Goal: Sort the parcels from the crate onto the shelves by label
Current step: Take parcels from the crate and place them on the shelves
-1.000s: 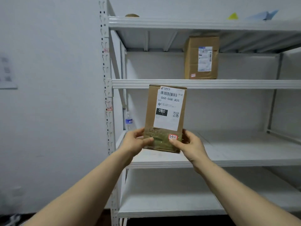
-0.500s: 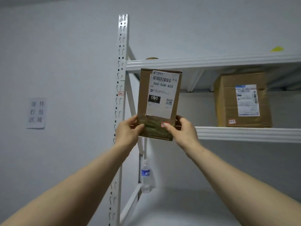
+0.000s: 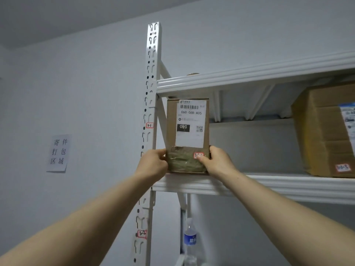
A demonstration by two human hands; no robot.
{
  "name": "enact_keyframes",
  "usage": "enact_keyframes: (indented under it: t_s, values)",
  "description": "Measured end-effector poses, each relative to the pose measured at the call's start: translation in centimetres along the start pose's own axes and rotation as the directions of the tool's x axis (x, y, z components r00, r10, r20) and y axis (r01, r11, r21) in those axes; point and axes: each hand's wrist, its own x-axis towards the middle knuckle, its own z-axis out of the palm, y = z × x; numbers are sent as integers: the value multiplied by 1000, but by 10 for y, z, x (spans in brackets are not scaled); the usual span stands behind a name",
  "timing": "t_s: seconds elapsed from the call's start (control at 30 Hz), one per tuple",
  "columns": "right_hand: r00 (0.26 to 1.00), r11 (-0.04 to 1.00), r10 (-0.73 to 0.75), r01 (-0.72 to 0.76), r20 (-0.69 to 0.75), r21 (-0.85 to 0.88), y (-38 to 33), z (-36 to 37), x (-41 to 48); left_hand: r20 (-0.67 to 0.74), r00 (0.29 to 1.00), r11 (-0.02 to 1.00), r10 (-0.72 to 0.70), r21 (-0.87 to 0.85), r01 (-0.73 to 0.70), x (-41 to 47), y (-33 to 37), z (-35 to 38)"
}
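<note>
Your left hand (image 3: 152, 166) and right hand (image 3: 217, 163) grip the lower corners of an upright cardboard parcel (image 3: 187, 135). Its base is at the front edge of the shelf (image 3: 288, 186), at the left end beside the post (image 3: 151, 83) with its "3-1" tag (image 3: 149, 125). A larger box (image 3: 324, 139) sits well apart toward the right end. A water bottle (image 3: 190, 239) stands below.

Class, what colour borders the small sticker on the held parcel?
Red border, small white sticker on brown cardboard parcel; head view.

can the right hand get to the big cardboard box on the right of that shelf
Probably, once freed: the right hand grips the small brown labelled cardboard parcel, but nothing stands on the white metal shelf before the large brown cardboard box.
</note>
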Motion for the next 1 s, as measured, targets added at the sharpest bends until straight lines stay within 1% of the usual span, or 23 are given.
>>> enact_keyframes:
  t_s: [0.13,0.33,0.43,0.53,0.77,1.0]
  values:
    - [999,999,16,-14,36,-52,5,13,11,0,1000,999,-3,33,3,18,-16,5]
    - [997,978,57,-46,48,-204,1,19,18,-26,1000,964,7,267,0,41,-25,20]
    - [997,965,67,-54,45,-255,-1,20,20,-27,1000,959,-1,282,9,47,-27,21]
    - [997,961,66,-56,29,-272,-2,23,22,-25,1000,956,-2,292,9,51,-30,22]
    - [996,955,91,-85,10,-285,-6,33,24,-20,999,909,43,415,-30,50,-33,29]
    - [995,951,95,-86,15,-298,-5,34,24,-8,998,877,69,478,-57,47,-33,34]
